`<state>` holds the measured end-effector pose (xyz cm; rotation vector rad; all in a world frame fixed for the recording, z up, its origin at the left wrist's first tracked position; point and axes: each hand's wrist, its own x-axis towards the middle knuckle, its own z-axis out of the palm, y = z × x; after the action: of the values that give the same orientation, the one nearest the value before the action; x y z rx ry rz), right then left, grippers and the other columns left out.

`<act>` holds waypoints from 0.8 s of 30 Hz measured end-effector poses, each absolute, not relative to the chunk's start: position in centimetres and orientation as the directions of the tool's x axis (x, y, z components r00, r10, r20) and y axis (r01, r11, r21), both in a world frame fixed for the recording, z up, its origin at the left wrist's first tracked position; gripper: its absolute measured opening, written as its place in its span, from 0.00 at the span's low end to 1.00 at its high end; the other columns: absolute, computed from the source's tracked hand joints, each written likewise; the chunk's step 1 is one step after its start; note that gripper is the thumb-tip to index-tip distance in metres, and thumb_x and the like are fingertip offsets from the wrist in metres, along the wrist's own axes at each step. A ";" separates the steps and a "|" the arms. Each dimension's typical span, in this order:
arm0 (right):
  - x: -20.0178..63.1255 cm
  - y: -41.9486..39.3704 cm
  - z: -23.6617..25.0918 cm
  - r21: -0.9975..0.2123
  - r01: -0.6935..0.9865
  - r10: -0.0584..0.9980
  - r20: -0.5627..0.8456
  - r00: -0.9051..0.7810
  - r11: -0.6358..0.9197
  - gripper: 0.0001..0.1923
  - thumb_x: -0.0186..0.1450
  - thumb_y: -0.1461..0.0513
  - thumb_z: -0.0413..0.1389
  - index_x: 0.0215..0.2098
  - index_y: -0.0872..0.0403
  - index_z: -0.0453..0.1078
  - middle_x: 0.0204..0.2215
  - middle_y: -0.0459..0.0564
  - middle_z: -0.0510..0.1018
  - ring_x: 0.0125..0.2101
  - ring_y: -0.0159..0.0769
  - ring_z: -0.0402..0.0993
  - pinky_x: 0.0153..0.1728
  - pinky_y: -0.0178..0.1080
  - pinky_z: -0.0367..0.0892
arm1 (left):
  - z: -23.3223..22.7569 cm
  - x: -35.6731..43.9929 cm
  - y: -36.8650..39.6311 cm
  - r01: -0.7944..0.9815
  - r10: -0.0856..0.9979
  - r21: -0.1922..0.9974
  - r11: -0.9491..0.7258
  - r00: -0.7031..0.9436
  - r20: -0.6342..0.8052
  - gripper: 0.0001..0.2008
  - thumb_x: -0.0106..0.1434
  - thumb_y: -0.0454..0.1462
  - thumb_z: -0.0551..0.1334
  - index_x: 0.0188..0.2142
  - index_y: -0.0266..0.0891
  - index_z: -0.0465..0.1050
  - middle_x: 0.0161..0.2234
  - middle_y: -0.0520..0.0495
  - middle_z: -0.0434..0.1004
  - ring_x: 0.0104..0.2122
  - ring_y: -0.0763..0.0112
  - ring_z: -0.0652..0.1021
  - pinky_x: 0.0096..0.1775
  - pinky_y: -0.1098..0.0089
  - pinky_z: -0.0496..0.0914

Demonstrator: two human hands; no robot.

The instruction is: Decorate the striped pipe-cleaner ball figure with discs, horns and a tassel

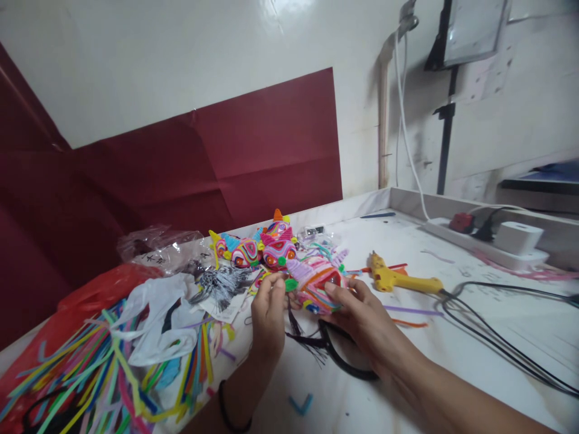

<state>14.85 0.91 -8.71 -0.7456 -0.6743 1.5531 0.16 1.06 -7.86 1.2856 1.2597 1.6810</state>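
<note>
My right hand is closed around a pink, striped animal-like figure that looks made of coiled pipe cleaners, with lilac points on top. At the figure's left side, my left hand pinches a small green oval piece; whether that piece is joined to the figure I cannot tell. A black tassel hangs below, between the hands. Beyond them sit several similar figures in bright colours. Under my right hand lies a black loop-shaped handle, partly hidden.
Loose pipe cleaners and a white glove-like cloth cover the left side, by a red plastic bag. A yellow glue gun with a black cord lies right, before a power strip. A blue pipe-cleaner bit lies in front.
</note>
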 end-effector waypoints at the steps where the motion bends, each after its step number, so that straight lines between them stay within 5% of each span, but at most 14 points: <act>1: 14.9 0.9 -8.7 -0.781 -0.615 0.994 -0.084 -0.069 -0.108 0.25 0.53 0.53 0.71 0.41 0.52 0.66 0.36 0.49 0.83 0.37 0.40 0.81 0.36 0.39 0.77 | -7.8 0.2 1.0 0.041 0.904 0.949 -0.311 -0.296 0.309 0.19 0.62 0.50 0.61 0.43 0.37 0.72 0.30 0.48 0.78 0.28 0.66 0.79 0.29 0.69 0.72; 13: 14.8 1.1 -8.9 -0.786 -0.609 0.994 -0.078 -0.070 -0.105 0.25 0.55 0.53 0.71 0.43 0.52 0.65 0.37 0.48 0.82 0.38 0.40 0.81 0.36 0.39 0.77 | -7.8 -0.1 1.1 0.075 0.899 0.946 -0.316 -0.294 0.324 0.22 0.62 0.52 0.59 0.44 0.38 0.74 0.43 0.40 0.79 0.41 0.59 0.79 0.34 0.67 0.75; 24: 14.9 1.1 -8.8 -0.778 -0.620 0.994 -0.077 -0.071 -0.105 0.25 0.53 0.53 0.72 0.41 0.52 0.66 0.36 0.48 0.82 0.37 0.39 0.81 0.35 0.38 0.77 | -7.8 0.2 1.1 -0.009 0.889 0.936 -0.352 -0.316 0.331 0.22 0.61 0.53 0.60 0.43 0.37 0.74 0.42 0.40 0.78 0.38 0.60 0.79 0.32 0.66 0.76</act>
<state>14.88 1.14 -8.84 -0.7415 -0.6780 1.5542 0.24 1.13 -7.80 1.2486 1.1985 1.7433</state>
